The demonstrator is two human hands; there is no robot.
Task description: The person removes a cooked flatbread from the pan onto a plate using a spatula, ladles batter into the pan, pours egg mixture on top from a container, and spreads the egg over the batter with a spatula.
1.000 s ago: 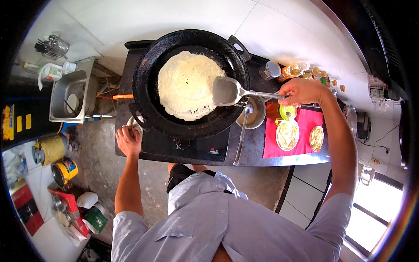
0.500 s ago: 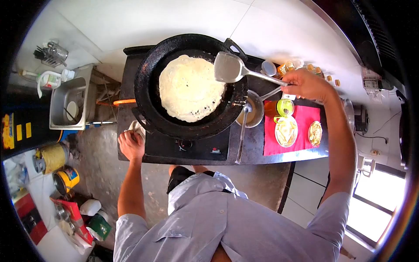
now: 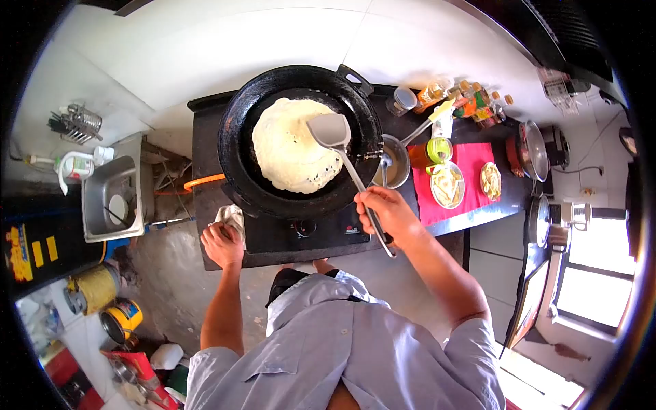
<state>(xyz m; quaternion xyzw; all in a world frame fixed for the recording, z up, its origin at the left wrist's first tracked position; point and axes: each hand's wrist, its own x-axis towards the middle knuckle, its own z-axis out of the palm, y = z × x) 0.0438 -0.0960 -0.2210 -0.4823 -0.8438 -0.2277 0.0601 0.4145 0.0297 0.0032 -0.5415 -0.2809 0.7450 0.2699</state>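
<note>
A large round pancake (image 3: 283, 154), pale with small dark spots, lies in the black wok (image 3: 236, 171) on the stove. My right hand (image 3: 389, 212) is closed around the long handle of a metal wok spatula (image 3: 329, 130). The spatula's broad blade overlaps the right part of the pancake; whether it touches is unclear. Down at the wok's near left side, my left hand (image 3: 222, 244) grips a folded light cloth (image 3: 232, 217). The cloth is close to the wok's lower handle, which is mostly hidden.
Right of the wok sits a saucepan (image 3: 402, 156) with a ladle (image 3: 385, 167) in it. A red cloth (image 3: 471, 156) carries a bowl of pale strips (image 3: 447, 195) and a smaller dish (image 3: 490, 181). Bottles (image 3: 468, 102) line the wall. A sink (image 3: 96, 198) is at the left.
My right hand has come down and left, nearer my body. The spatula blade has moved from the wok's right rim over the pancake. My left hand stays on the cloth.
</note>
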